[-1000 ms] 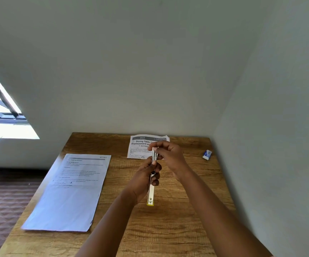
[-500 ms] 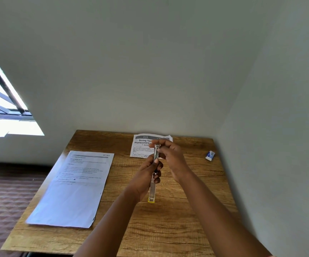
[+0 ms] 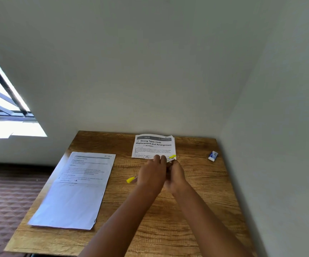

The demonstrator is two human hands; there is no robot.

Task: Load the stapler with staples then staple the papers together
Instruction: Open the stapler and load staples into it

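Your left hand (image 3: 150, 174) and right hand (image 3: 175, 176) press together at the centre of the frame, both closed around the stapler (image 3: 170, 159), which is mostly hidden; only yellow tips show, one lower left, one upper right. The papers (image 3: 75, 190) lie at left on the table (image 3: 196, 191); a folded sheet (image 3: 153, 145) sits just above your hands
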